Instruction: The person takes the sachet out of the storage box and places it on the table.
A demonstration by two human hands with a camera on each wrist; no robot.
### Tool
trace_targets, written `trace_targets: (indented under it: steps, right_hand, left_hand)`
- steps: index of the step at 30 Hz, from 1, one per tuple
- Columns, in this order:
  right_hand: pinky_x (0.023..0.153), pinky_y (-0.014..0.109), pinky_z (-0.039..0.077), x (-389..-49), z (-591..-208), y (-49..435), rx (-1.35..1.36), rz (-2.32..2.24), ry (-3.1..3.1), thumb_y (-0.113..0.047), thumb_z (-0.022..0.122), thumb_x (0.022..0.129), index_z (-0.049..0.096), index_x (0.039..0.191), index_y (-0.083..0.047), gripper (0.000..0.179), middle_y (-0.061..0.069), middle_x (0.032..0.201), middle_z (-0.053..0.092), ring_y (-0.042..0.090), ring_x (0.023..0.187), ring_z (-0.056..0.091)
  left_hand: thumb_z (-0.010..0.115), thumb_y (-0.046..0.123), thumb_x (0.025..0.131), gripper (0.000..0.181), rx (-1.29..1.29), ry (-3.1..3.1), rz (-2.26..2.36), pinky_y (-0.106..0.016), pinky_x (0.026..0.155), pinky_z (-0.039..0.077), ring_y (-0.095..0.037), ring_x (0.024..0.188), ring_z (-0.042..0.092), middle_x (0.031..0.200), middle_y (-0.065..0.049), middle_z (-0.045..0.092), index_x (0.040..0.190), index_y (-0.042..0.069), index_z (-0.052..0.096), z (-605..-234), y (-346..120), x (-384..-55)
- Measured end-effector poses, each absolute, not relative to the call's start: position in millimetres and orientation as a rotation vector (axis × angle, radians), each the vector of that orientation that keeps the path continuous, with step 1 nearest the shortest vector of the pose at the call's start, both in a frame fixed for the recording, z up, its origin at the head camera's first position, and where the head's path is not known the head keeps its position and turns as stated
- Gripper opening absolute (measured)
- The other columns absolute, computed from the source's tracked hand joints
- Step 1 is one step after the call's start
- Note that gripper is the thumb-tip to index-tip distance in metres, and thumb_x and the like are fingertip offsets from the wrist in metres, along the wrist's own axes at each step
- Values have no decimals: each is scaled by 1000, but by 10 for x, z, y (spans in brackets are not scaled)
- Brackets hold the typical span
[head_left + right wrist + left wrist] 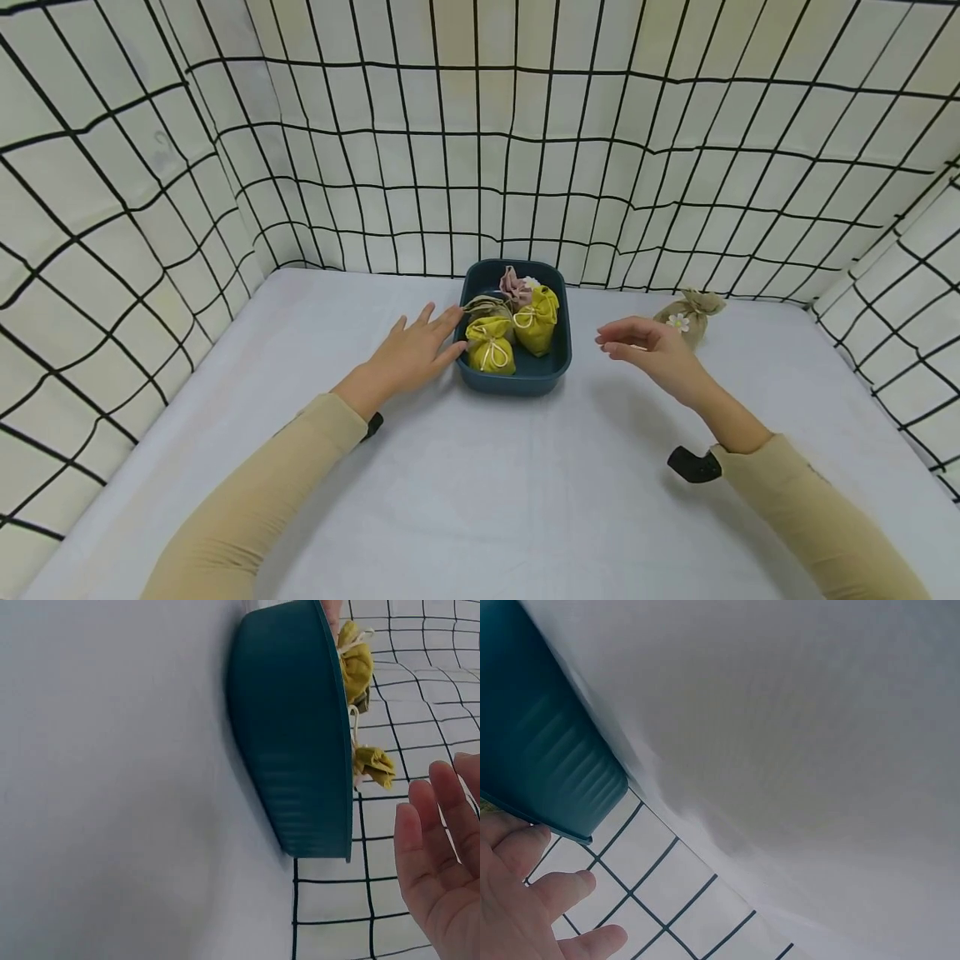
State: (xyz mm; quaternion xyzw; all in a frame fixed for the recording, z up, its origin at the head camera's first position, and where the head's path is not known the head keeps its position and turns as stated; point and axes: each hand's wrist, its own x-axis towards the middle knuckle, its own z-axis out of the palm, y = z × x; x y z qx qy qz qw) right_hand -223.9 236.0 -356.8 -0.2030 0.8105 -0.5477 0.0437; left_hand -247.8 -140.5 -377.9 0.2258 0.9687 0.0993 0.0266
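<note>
A dark teal plastic bin (513, 384) stands near the back of the white table, holding several small drawstring pouches. Two are yellow, the front one (491, 346) and the right one (537, 321); behind them are a pink pouch (515, 286) and an olive-brown one (486, 307). My left hand (412, 350) lies at the bin's left side, fingers extended and fingertips right at the rim. To the right of the bin, my right hand (660, 354) hovers over the table with loosely bent fingers and nothing in them. Beyond it sits a tan pouch (693, 317) with a white flower, partly hidden by that hand.
White walls covered by black grid netting (480, 133) rise behind the table and along both sides. A white cloth (480, 500) covers the tabletop. Black wrist cameras, such as the right one (693, 465), stick out beneath the tan sleeves.
</note>
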Motion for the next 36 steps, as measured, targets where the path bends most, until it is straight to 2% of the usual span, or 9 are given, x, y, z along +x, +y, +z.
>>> trace_targets:
  steps: [9, 18, 29, 36]
  right_hand:
    - [94, 28, 54, -2300, -3566, 2035, -775, -1523, 2534, -8, 66, 101, 70, 123, 2, 24, 13, 120, 71, 22, 113, 65]
    - [99, 43, 53, -2308, -3565, 1779, -808, -1524, 2505, -7, 66, 101, 69, 124, 2, 25, 18, 122, 70, 29, 117, 63]
    - [93, 35, 55, -2374, -3641, 1565, -787, -1507, 2487, -9, 67, 101, 69, 128, 0, 29, 13, 123, 70, 26, 113, 65]
    - [92, 38, 56, -2412, -3653, 1465, -783, -1472, 2487, -11, 68, 101, 67, 130, 2, 33, 15, 124, 70, 28, 114, 65]
  left_hand:
    - [38, 49, 111, 68, 706, 2989, 318, -70, 116, 16, -39, 155, 13, 168, -7, 24, 165, 11, 23, -3769, -1403, -2479]
    - [37, 49, 111, 68, 706, 2990, 308, -70, 116, 17, -39, 154, 13, 168, -7, 23, 165, 10, 23, -3780, -1399, -2482]
    - [38, 49, 111, 68, 713, 2989, 326, -70, 116, 16, -39, 155, 13, 168, -8, 24, 165, 10, 22, -3789, -1398, -2488]
    - [37, 50, 111, 69, 706, 2985, 319, -70, 116, 15, -39, 155, 13, 169, -7, 23, 165, 11, 22, -3789, -1396, -2500]
